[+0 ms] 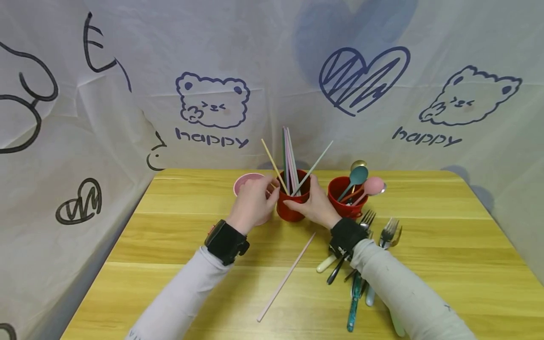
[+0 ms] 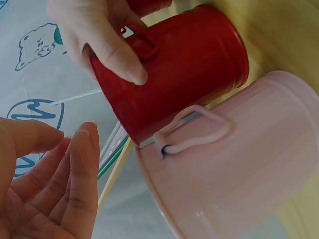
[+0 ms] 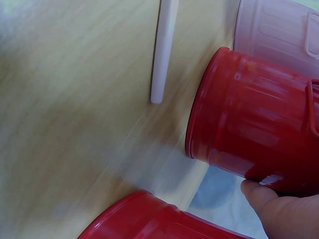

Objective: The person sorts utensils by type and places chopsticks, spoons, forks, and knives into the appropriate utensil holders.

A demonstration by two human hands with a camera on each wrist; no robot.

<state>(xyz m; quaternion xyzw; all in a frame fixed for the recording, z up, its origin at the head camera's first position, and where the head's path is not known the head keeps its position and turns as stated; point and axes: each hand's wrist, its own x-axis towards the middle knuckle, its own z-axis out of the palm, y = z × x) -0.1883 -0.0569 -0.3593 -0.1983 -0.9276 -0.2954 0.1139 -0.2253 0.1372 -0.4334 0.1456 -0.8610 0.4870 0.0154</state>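
Note:
My right hand (image 1: 318, 205) grips the middle red bucket (image 1: 291, 211) at its right side, the thumb lying along its wall. Several coloured chopsticks (image 1: 290, 158) stand in this bucket; a yellow one leans left and a pale green one leans right. Close to the bucket's left rim is my left hand (image 1: 253, 200), its thumb and fingertips near each other with nothing seen between them in the left wrist view. Below that hand stands a pink bucket (image 2: 249, 164) with a side handle, beside the red one. On the table lies a single pink chopstick (image 1: 286, 277).
A second red bucket (image 1: 345, 209) on the right holds several spoons (image 1: 359, 175). Forks (image 1: 388, 231) and other cutlery with coloured handles (image 1: 353, 304) lie under and around my right forearm. Behind the wooden table (image 1: 170, 231) hangs a white cloth (image 1: 280, 61) with drawings.

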